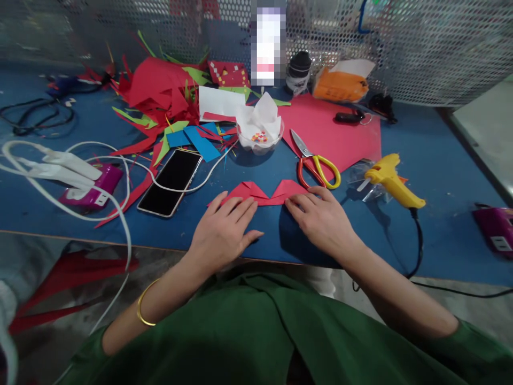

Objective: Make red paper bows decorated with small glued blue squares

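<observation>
A folded red paper piece (262, 195) with two raised peaks lies on the blue table (276, 227) near its front edge. On its left end rests my left hand (226, 227), palm down, fingers stretched out and the thumb apart. My right hand (323, 219) presses the right end, its fingers bent and close together with the tips on the paper. Scissors (310, 155) with red and yellow handles lie just beyond my right hand. Behind the folded paper stands a clear bowl (260, 141) lined with white tissue, holding small coloured pieces.
A phone (170, 182) and white cables lie at left, by a purple adapter (94, 187). Paper scraps (160, 91) are heaped behind. A yellow glue gun (395, 182) with a black cord lies at right, near a red sheet (336, 141). A perforated metal panel borders the back.
</observation>
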Available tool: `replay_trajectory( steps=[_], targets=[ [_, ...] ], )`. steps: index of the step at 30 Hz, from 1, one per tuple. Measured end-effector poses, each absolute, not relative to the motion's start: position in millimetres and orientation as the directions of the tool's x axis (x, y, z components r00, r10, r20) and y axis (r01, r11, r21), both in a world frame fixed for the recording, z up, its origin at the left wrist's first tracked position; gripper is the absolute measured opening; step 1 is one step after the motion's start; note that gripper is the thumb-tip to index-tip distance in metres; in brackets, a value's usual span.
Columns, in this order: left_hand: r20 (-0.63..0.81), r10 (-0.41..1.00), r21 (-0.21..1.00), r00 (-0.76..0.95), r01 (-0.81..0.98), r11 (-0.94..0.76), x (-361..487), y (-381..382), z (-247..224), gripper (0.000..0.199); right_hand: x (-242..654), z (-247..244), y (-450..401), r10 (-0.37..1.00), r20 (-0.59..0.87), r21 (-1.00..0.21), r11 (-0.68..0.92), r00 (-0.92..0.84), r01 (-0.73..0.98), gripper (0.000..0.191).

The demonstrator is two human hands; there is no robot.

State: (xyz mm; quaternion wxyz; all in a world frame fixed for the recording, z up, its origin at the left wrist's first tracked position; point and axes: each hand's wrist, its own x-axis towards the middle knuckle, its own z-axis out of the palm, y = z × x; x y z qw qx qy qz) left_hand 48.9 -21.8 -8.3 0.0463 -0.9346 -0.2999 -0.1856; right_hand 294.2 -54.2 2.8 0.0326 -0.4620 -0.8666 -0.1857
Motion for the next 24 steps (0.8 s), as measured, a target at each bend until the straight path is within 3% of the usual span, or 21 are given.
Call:
replay_trajectory(
  steps=[8,15,20,24],
  targets=[
    [0.363,0.592,0.104,0.720,0.600,-0.793,53.3,-23.7,-18.7,0.054,297.2,0.1,-54.0,0.796,0.231,0.274,0.498,-0.559,0.823,0.027],
    [0.523,0.613,0.070,0.592,0.687,-0.723,36.7,-34.3,-7.5,0.041,292.3,5.7,-55.8,0.801,0.236,0.281,0.485,-0.550,0.828,0.023],
    [0.380,0.640,0.068,0.668,0.670,-0.739,33.4,-40.5,-13.1,0.053,266.2,1.9,-61.1,0.759,0.342,0.087,0.562,-0.555,0.822,0.029],
    [0.325,0.658,0.095,0.679,0.669,-0.737,34.1,-40.0,-18.8,0.062,244.8,-5.5,-60.9,0.750,0.289,-0.023,0.626,-0.594,0.779,0.041]
  ],
)
